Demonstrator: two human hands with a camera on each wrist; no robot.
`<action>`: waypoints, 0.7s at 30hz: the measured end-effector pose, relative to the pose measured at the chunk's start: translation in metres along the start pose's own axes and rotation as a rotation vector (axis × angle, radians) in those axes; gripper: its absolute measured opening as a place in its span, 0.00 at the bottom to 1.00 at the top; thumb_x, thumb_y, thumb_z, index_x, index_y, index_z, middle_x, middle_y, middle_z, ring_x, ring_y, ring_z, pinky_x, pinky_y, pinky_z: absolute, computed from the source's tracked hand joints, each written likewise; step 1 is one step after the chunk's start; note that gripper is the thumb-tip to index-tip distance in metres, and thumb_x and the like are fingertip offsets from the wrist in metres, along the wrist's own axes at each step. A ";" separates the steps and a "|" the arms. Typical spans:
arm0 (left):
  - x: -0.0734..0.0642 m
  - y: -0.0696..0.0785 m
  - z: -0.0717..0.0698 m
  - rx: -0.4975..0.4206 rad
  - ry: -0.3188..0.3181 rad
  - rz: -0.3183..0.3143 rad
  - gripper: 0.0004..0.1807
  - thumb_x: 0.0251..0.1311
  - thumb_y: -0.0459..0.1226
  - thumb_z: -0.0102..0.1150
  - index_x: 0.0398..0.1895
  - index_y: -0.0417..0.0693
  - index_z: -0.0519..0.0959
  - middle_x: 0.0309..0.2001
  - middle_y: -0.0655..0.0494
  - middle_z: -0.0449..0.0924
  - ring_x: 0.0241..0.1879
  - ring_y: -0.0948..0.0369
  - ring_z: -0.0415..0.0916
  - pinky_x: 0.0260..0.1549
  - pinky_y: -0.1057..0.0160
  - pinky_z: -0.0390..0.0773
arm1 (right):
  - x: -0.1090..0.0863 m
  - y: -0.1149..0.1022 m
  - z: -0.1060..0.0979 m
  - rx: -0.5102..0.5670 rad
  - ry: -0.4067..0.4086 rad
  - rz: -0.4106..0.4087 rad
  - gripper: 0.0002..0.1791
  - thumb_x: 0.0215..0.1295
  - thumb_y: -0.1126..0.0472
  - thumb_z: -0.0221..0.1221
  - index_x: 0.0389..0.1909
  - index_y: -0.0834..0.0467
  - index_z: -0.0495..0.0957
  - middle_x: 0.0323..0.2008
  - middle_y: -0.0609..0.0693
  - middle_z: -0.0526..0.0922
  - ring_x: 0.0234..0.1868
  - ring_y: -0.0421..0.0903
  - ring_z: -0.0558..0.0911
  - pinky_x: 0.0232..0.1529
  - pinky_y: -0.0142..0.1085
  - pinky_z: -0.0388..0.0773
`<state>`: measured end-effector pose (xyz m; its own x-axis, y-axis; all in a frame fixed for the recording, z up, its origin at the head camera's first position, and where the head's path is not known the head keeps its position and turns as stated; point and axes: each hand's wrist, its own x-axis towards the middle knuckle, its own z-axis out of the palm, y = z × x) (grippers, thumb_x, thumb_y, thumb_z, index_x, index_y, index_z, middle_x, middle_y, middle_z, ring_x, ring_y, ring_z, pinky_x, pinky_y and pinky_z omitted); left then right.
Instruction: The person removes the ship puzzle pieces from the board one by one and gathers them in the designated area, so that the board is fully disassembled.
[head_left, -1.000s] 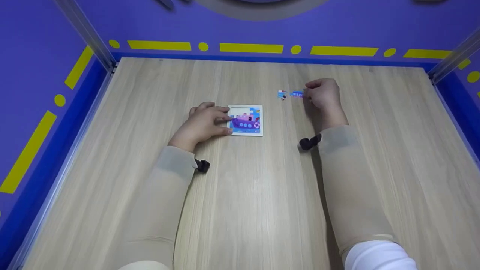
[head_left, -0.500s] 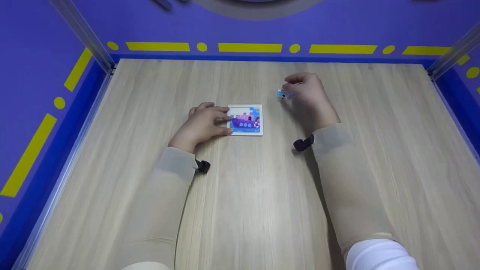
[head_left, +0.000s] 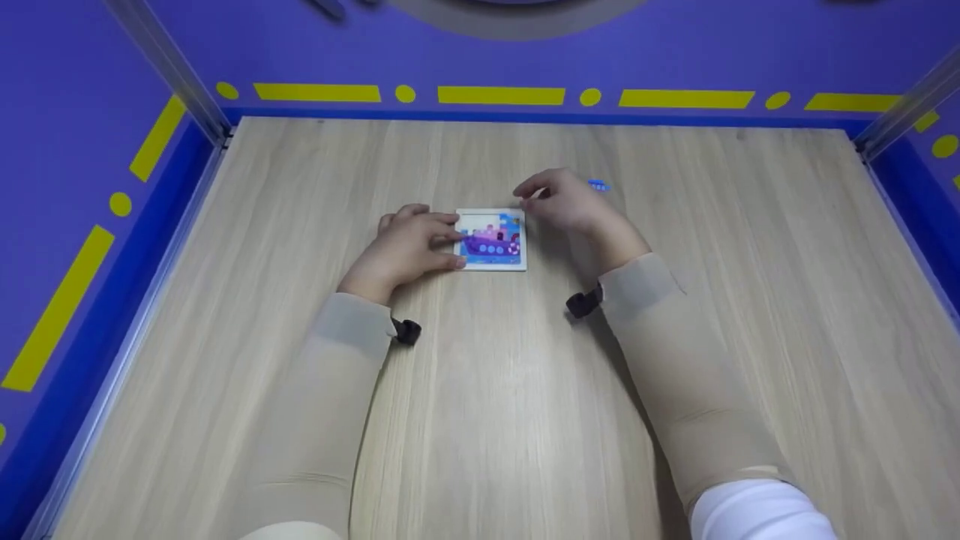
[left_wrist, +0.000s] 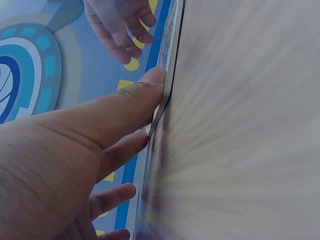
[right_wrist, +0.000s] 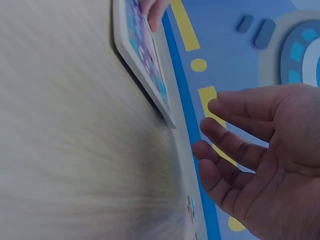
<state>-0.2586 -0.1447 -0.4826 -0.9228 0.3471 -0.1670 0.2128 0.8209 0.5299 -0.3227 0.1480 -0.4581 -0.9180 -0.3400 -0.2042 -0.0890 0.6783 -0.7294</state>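
Clearly, the work in hand was a small puzzle board with a purple ship picture, lying flat on the wooden table near its middle. The left hand rested at the left edge of the board, its straight fingers and thumb pressing against the thin rim to steady it. The right hand hovered just beside the upper right corner of the board, above an unfilled white part of the picture. In the right wrist view its fingers were loosely spread and slightly bent, and no piece showed between them; whether the thumb hid something, I cannot tell. One loose blue piece lay on the table just behind the right hand, and it looked untouched.

To do this step well, I judged that the left hand should press on the rim and not cover the picture, so that the board did not slide. The right hand should take a piece by its edges, turn it until its colours agreed with the neighbours, lower it flat, and push down only when it sat in the gap.
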 end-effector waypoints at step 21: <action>0.000 0.000 0.001 0.007 0.008 0.000 0.30 0.71 0.56 0.77 0.73 0.60 0.87 0.86 0.62 0.71 0.91 0.45 0.52 0.88 0.38 0.45 | 0.003 -0.007 0.030 -0.136 -0.069 -0.049 0.20 0.73 0.73 0.70 0.62 0.57 0.91 0.68 0.56 0.83 0.67 0.57 0.80 0.78 0.55 0.76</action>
<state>-0.2587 -0.1445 -0.4832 -0.9254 0.3434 -0.1604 0.2151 0.8243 0.5237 -0.3133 0.1228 -0.4729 -0.8829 -0.4158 -0.2181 -0.1890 0.7399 -0.6456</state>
